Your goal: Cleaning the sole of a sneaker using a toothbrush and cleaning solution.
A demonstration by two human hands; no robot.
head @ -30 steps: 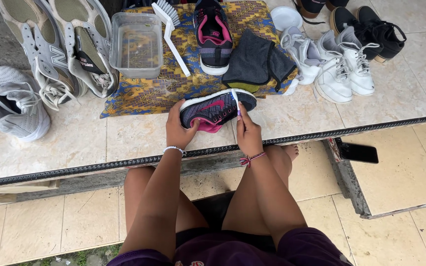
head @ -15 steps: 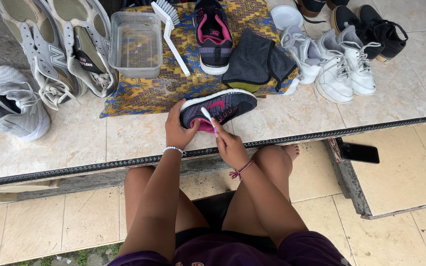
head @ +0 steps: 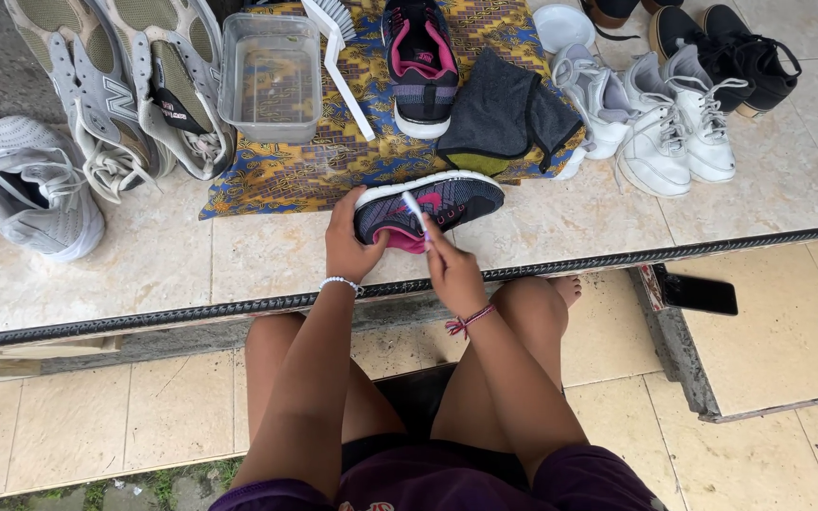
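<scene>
A black sneaker with pink lining and a white sole (head: pixel 447 201) lies on its side at the near edge of the tiled ledge (head: pixel 172 265). My left hand (head: pixel 350 244) grips its heel end. My right hand (head: pixel 453 270) pinches a small white brush (head: pixel 416 210) and holds its tip against the shoe's side. The matching black and pink sneaker (head: pixel 418 61) stands upright on a patterned blue and yellow cloth (head: pixel 333 161) farther back.
On the cloth sit a clear plastic tub (head: pixel 272 76), a white scrubbing brush (head: pixel 343 47) and a dark folded cloth (head: pixel 504 118). Grey sneakers (head: pixel 40 189) lie left, white sneakers (head: pixel 665 114) and black shoes (head: pixel 740 52) right. A phone (head: pixel 698 293) lies by the step.
My right hand has moved from the shoe's top edge down to its near side, now with the small white brush at the shoe. My left hand keeps its grip.
</scene>
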